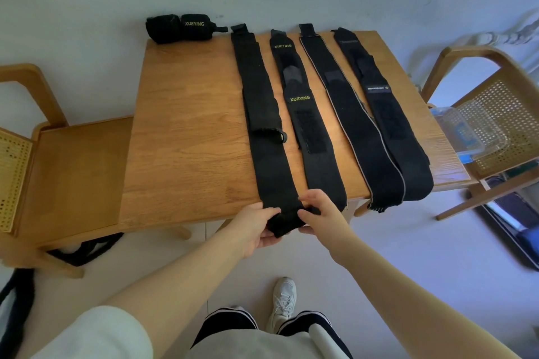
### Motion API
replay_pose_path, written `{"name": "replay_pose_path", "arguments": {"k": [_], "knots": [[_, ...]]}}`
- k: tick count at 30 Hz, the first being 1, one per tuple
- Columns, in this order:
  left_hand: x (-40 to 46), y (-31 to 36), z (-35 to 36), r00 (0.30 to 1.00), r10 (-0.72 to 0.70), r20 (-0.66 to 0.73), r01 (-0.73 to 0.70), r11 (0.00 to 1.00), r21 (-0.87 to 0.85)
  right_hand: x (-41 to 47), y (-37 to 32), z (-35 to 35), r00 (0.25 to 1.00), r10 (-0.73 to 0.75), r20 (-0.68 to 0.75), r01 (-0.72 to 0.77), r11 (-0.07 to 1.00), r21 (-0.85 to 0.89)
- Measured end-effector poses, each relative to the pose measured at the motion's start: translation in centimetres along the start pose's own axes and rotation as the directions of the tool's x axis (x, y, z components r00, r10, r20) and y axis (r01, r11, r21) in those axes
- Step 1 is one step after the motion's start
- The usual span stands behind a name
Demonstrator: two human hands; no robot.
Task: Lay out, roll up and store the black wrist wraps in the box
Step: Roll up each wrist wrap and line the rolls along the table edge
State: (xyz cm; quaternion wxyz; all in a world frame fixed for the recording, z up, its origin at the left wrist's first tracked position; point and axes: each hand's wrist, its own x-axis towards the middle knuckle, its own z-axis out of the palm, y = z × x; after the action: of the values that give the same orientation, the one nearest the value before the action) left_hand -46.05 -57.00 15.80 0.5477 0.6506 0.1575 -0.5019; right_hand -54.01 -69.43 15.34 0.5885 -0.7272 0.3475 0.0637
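Both hands' grip, left hand (256, 229) and right hand (319, 210), pinches leftmost wrap (262, 114); clear box (469, 131) seems empty

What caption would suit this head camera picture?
Both hands start rolling the leftmost of four laid-out wrist wraps at the table edge.

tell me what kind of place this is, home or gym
Most likely a home room, not a gym: a small wooden table against a plain wall, cane-backed wooden chairs on either side, and a clear plastic box on one seat.
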Motion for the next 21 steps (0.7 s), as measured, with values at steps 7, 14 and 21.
{"name": "replay_pose_path", "arguments": {"k": [7, 14, 21], "knots": [[0.3, 0.6, 0.7, 0.999, -0.042, 0.008, 0.042, 0.999, -0.032, 0.3, 1.0, -1.9, 0.933, -0.289, 0.214, 0.353, 0.846, -0.399], [0.7, 0.1, 1.8, 0.998, -0.06, 0.005, 0.06, 0.996, -0.06, 2.2, 1.2, -1.7, 0.973, -0.199, 0.116, 0.23, 0.841, -0.49], [1.7, -0.4, 1.5, 1.0, 0.014, -0.027, -0.012, 0.999, 0.05, 2.9, 0.6, -1.1, 0.998, -0.06, 0.034, 0.069, 0.892, -0.447]]}}
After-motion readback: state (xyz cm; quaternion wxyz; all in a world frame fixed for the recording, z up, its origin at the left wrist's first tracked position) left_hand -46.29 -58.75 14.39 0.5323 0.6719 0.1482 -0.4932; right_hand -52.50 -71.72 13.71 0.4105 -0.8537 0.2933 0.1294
